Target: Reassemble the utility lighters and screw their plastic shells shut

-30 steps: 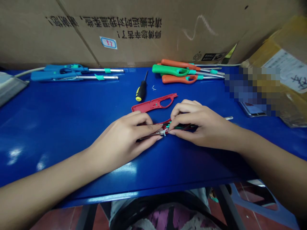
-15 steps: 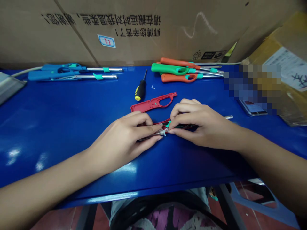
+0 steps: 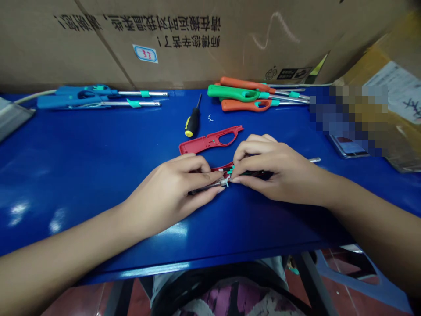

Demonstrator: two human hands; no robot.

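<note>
On the blue worktop (image 3: 115, 131), near its front edge, an opened red lighter (image 3: 229, 166) lay between the two hands, the end of its metal tube (image 3: 315, 159) showing beyond the right wrist. The left hand (image 3: 179, 182) held a clear fitting with a pale tip (image 3: 226, 181), its grip pinching this between thumb and forefinger. The right hand (image 3: 274, 169) met it at that tip, thumb and forefinger pressed together; whether anything was caught in that grip could not be told.

Just beyond the hands lay a loose red shell half (image 3: 204, 141), its inner side up, and past it a black and yellow screwdriver (image 3: 194, 117) with a few tiny screws (image 3: 210, 118) beside it. Farther back, blue lighters (image 3: 70, 102) lay to the left and orange and green lighters (image 3: 230, 92) nearer the middle, in front of a large cardboard sheet (image 3: 184, 70). A phone (image 3: 348, 148) lay to the right, beside a taped box (image 3: 403, 94).
</note>
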